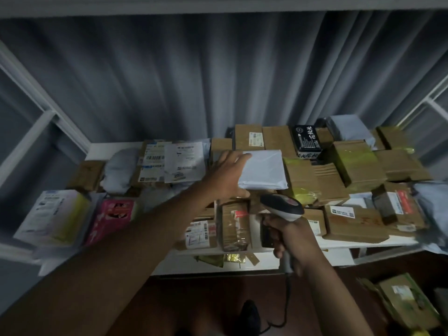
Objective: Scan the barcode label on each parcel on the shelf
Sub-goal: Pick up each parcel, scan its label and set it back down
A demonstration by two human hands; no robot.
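- my left hand (228,175) grips the near-left edge of a flat white plastic mailer parcel (263,169), fingers over its top edge and thumb underneath, holding it raised above the other parcels.
- my right hand (294,241) is clenched round the handle of a grey and white handheld barcode scanner (282,207); its head sits just below the white parcel, pointing up towards it. a dark cable (287,299) hangs from the handle down past my wrist.
- i can't see any barcode label on the side of the white parcel facing me.
- the white shelf (339,246) under both hands is crowded with brown cardboard boxes, several with yellow tape.
- left of my left hand lies a pink printed box (112,218) and, further back, a large white shipping label sheet (184,162).
- beyond the white parcel, to the right, stands a black packet with white lettering (306,138).
- grey pleated curtain (194,76) hangs behind the shelf.
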